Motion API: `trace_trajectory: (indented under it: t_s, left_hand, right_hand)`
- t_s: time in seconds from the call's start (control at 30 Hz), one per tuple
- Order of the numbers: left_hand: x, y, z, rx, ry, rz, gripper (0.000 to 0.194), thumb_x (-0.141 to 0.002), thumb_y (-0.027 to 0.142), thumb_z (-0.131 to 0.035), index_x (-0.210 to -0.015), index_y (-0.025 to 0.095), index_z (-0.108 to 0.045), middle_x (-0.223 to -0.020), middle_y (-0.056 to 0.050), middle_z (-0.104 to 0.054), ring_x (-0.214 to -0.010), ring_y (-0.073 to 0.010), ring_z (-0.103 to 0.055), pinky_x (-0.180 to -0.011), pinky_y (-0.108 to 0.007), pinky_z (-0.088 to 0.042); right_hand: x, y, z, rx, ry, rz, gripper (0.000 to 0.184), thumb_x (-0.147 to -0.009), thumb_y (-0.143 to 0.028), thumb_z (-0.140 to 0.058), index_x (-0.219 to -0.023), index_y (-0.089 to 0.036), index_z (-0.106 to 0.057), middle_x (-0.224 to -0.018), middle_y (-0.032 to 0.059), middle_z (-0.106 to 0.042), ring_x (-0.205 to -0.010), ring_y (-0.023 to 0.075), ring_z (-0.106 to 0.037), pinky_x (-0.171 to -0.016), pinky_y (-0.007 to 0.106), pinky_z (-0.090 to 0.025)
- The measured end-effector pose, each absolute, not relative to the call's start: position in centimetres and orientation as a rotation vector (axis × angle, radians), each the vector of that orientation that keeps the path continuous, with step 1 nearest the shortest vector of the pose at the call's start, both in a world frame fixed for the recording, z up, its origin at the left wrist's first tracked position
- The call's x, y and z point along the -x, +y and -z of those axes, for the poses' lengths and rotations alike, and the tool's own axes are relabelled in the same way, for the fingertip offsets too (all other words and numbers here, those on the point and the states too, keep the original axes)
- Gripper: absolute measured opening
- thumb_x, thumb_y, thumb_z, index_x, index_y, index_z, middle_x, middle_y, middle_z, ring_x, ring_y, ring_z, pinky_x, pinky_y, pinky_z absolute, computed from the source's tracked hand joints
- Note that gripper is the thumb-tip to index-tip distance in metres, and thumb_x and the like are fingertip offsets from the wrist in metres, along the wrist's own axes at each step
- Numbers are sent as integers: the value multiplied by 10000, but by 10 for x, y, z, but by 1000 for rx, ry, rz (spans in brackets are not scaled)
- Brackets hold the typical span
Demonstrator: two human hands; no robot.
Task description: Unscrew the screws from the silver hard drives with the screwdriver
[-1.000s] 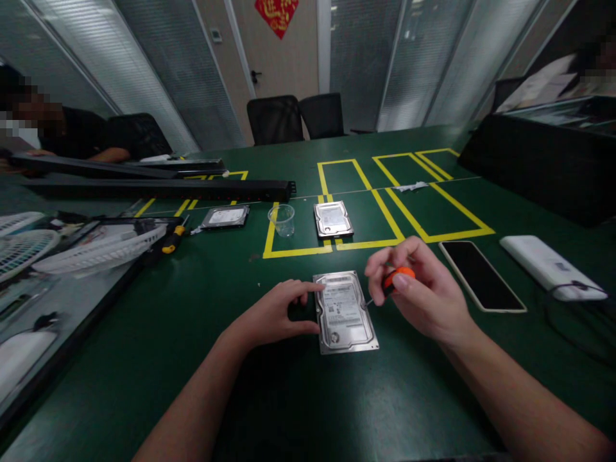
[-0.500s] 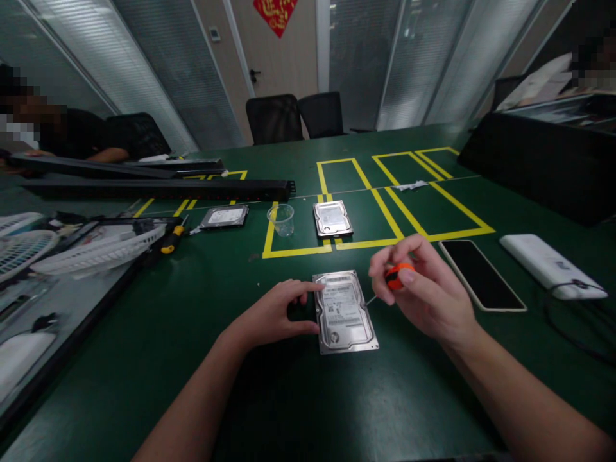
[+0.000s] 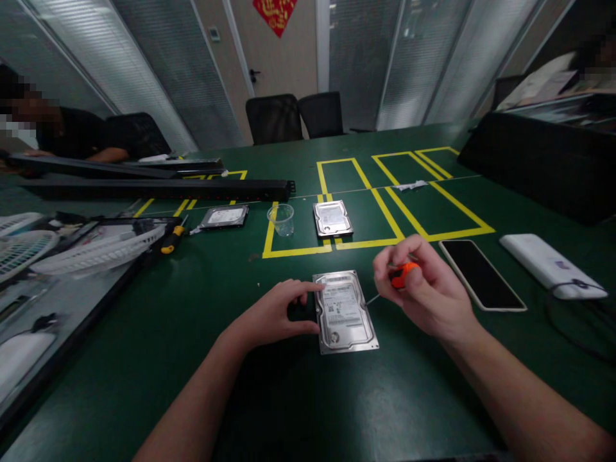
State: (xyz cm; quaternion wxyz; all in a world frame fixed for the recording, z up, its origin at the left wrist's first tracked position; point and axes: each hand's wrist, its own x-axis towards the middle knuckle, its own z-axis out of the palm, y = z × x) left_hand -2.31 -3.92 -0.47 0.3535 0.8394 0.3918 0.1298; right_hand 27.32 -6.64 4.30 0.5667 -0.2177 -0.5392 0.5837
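A silver hard drive (image 3: 344, 311) lies flat on the green table in front of me. My left hand (image 3: 276, 314) grips its left edge, thumb and fingers pressed against the side. My right hand (image 3: 423, 289) is closed around a small orange-handled screwdriver (image 3: 402, 274). The thin shaft points down and left, with its tip at the drive's right edge. A second hard drive (image 3: 332, 218) lies farther back on the yellow tape lines. A third hard drive (image 3: 224, 217) sits to the left of it, with a clear plastic cup (image 3: 282, 220) between them.
A phone (image 3: 480, 276) and a white power bank (image 3: 551, 266) with a cable lie at the right. A black box (image 3: 539, 160) stands behind them. Long black bars (image 3: 158, 187), a yellow-handled screwdriver (image 3: 172, 239) and white fan grilles (image 3: 91, 253) are at the left. Another person (image 3: 62, 135) sits far left.
My right hand has shifted slightly to the right and turned the orange screwdriver handle between its fingers. The left hand and the drive have stayed in place.
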Motion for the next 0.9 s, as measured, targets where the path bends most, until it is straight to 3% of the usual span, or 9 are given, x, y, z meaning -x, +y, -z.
trace_trajectory:
  t_s: [0.13, 0.3, 0.37, 0.47, 0.57, 0.7, 0.77, 0.9]
  left_hand:
    - [23, -39, 5, -2172, 1014, -337, 682, -885, 476, -846, -1496, 368, -561, -1128, -41, -631, -975, -237, -578, -859, -362, -454]
    - [23, -39, 6, -2170, 1005, -345, 685, -893, 470, -842, -1506, 380, -550, -1129, -38, -630, -984, -235, -580, -869, -362, -455]
    - [23, -39, 6, -2172, 1005, -347, 689, -889, 480, -844, -1506, 380, -551, -1128, -38, -634, -982, -236, -581, -868, -363, -454]
    - [23, -39, 5, -2174, 1014, -340, 691, -887, 476, -846, -1505, 378, -553, -1125, -37, -636, -980, -237, -582, -866, -364, -451]
    - [23, -39, 5, -2176, 1012, -332, 685, -889, 473, -843, -1503, 375, -554, -1126, -38, -637, -977, -237, -580, -862, -364, -452]
    - [23, -39, 5, -2174, 1011, -344, 691, -888, 491, -841, -1506, 374, -554, -1122, -37, -636, -976, -235, -580, -861, -362, -457]
    - [23, -39, 5, -2172, 1013, -337, 695, -885, 489, -845, -1506, 374, -555, -1112, -34, -631, -975, -233, -579, -858, -359, -457]
    - [23, -39, 4, -2171, 1012, -327, 700, -883, 458, -856, -1507, 380, -550, -1108, -28, -626, -974, -231, -579, -862, -362, -453]
  right_hand:
    - [-273, -66, -47, 510, -1271, -1374, 383, -1081, -390, -450, -997, -170, -751, -950, 91, -662, -657, 165, -545, -628, 353, -442]
    - [-274, -65, -43, 507, -1313, -1357, 68, -990, -265, -683, -973, -222, -634, -1076, 68, -689, -761, 183, -662, -693, 354, -516]
    - [-274, -66, -42, 512, -1307, -1383, 151, -966, -239, -727, -973, -247, -577, -1068, 46, -703, -700, 156, -628, -632, 320, -494]
    - [-273, -68, -43, 508, -1277, -1410, 108, -1023, -344, -638, -1054, -242, -629, -982, 58, -711, -631, 146, -539, -585, 315, -438]
    - [-273, -66, -45, 532, -1272, -1395, 330, -1072, -394, -489, -1056, -176, -736, -919, 100, -699, -682, 186, -559, -640, 363, -466]
    - [-274, -63, -44, 525, -1278, -1343, 122, -994, -318, -663, -947, -208, -682, -977, 79, -701, -777, 199, -630, -702, 360, -516]
    - [-273, -63, -43, 510, -1281, -1355, 130, -948, -270, -738, -942, -234, -614, -1031, 58, -714, -767, 188, -655, -683, 344, -522]
    - [-272, -65, -45, 513, -1261, -1400, 91, -1001, -312, -669, -1061, -248, -641, -961, 45, -719, -615, 144, -548, -568, 306, -429]
